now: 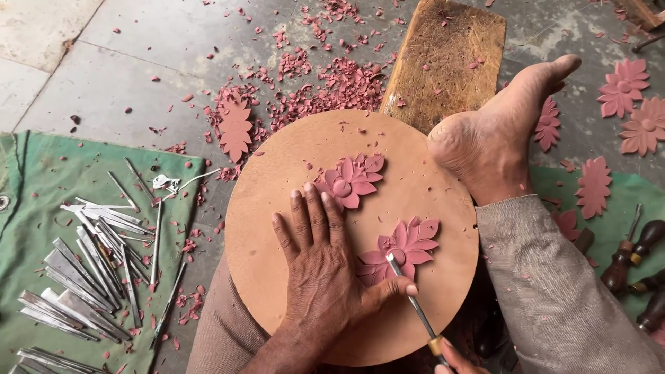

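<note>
A round tan board [277, 228] rests on my lap, bearing two reddish-pink carved flowers. My left hand [318, 270] lies flat on the board, fingers touching the upper flower [352, 179], thumb steadying a thin metal chisel [410, 298]. The chisel's tip sits on the lower flower [405, 246]. My right hand [450, 360] shows only at the bottom edge, gripping the chisel's handle. My bare foot [502, 128] rests against the board's right rim.
Several metal carving tools [90, 263] lie on a green cloth [41, 180] at left. Pink shavings [325, 83] litter the floor beyond the board. A wooden block [447, 59] stands behind. Finished flowers [623, 86] and wooden-handled tools [630, 260] lie at right.
</note>
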